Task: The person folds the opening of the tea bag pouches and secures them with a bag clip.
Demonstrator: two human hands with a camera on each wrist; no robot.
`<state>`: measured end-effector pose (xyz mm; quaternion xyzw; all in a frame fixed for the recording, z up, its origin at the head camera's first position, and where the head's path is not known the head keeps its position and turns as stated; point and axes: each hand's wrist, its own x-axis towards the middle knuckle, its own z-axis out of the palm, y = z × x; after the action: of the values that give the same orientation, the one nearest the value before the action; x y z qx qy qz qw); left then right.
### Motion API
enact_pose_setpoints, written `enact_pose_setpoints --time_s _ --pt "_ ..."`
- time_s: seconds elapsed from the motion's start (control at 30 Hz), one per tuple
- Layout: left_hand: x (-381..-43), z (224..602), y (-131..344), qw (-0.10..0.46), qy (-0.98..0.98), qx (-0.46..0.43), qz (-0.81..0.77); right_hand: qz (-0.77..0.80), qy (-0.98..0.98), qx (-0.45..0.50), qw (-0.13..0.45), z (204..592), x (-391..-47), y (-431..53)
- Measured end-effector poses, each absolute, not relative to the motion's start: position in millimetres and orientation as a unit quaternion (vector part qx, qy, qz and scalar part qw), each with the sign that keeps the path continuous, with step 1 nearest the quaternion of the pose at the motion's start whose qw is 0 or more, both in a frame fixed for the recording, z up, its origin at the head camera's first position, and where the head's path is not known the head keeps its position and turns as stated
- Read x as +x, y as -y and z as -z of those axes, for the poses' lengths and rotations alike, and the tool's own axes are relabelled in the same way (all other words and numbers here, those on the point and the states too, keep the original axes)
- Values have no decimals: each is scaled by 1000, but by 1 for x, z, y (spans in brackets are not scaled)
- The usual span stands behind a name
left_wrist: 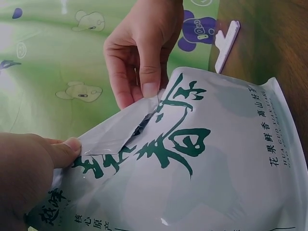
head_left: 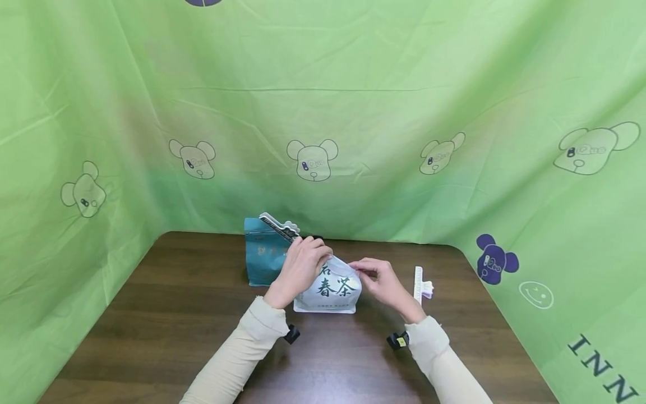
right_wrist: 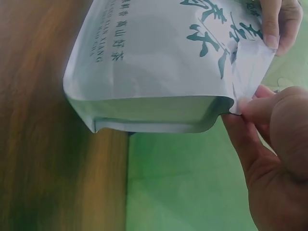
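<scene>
A white tea bag [head_left: 328, 300] with green characters stands on the table between both hands, its top edge folded over into a flap [left_wrist: 118, 130]. My left hand [head_left: 303, 264] pinches the left end of that fold, the thumb lying on the front. At the other end, my right hand [head_left: 381, 280] pinches the fold's corner between thumb and fingers. In the right wrist view the bag's gusseted side [right_wrist: 159, 113] shows beside the right fingertips. Behind the left hand is a teal pouch [head_left: 264, 258], partly hidden.
A long clip [head_left: 277, 227] with dark stripes slants across the teal pouch's top. To the right of the right hand, a white clip [head_left: 418, 286] lies on the brown wooden table [head_left: 202, 314]. Green printed cloth [head_left: 373, 112] hangs around the table's back and sides.
</scene>
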<state>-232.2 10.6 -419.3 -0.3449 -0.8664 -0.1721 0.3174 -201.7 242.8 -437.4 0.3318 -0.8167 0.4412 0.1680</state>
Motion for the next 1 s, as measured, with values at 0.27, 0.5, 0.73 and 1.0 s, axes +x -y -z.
enact_pose_setpoints --time_s 0.27,0.5,0.73,1.0 --pt "-234 420 -12 324 867 -335 173 -475 823 272 150 470 -224 -264" --pt "-233 421 -11 320 869 -339 165 -485 838 180 172 474 -231 -300" --pt "-232 421 -10 316 870 -338 168 -377 907 66 176 482 -236 -346" --pt "-231 419 -11 307 873 -337 172 -276 951 -8 140 492 -236 -383"
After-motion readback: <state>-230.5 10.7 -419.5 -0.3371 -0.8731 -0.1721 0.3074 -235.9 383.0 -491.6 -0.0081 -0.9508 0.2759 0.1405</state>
